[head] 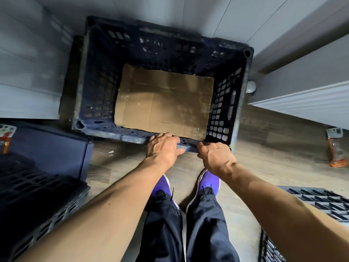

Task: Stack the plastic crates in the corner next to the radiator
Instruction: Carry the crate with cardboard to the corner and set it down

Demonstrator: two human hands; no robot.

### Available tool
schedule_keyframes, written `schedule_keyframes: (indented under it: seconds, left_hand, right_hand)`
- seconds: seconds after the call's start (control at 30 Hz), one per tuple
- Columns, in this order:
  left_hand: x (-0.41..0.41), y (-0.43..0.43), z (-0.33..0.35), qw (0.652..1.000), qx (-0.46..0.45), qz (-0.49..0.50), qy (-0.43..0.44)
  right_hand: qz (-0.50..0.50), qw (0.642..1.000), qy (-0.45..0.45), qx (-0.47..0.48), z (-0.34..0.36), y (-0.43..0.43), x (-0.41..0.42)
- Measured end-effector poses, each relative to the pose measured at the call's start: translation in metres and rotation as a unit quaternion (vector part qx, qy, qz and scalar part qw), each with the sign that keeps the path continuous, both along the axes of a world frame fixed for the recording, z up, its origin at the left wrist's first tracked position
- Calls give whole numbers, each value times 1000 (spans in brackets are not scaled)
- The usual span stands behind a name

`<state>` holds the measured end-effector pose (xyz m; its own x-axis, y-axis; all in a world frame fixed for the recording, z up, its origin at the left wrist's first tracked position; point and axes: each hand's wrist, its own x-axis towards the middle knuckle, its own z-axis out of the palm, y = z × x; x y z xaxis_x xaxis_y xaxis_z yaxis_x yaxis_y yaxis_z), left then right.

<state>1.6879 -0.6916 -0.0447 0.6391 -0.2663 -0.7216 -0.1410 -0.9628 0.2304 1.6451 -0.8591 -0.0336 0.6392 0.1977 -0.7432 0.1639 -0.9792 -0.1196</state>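
Observation:
A dark blue plastic crate [229, 99] with perforated walls stands in the corner, a flat sheet of cardboard [164, 103] lying on its bottom. Another crate's edge [74, 76] shows beneath it on the left. The white radiator [309, 103] runs along the wall on the right. My left hand [163, 147] and my right hand [216, 157] both grip the crate's near rim, side by side, fingers curled over the edge.
A dark crate [37, 195] stands at the lower left, with a dark blue box [51, 148] behind it. Another crate [321, 203] lies at the lower right. An orange-handled tool in packaging [336, 148] lies on the wooden floor by the radiator. My feet stand just behind the crate.

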Motion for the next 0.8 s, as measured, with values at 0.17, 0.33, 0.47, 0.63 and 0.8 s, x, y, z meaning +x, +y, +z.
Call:
schedule_keyframes:
  seconds: [0.17, 0.33, 0.47, 0.63, 0.8]
  left_hand:
    - [-10, 10, 2, 1000, 11, -16, 16]
    - [-25, 14, 0, 999, 28, -38, -24]
    - [-28, 18, -3, 998, 21, -49, -43]
    - [-33, 17, 5, 999, 1, -27, -46]
    - [-39, 14, 23, 998, -9, -29, -51]
  right_hand:
    - [4, 999, 36, 1, 3, 10, -13]
    - [-13, 999, 31, 11, 1, 13, -20]
    - [-33, 999, 36, 13, 1, 13, -20]
    - [-108, 993, 39, 26, 0, 13, -26]
    - [-129, 990, 39, 38, 20, 20, -26]
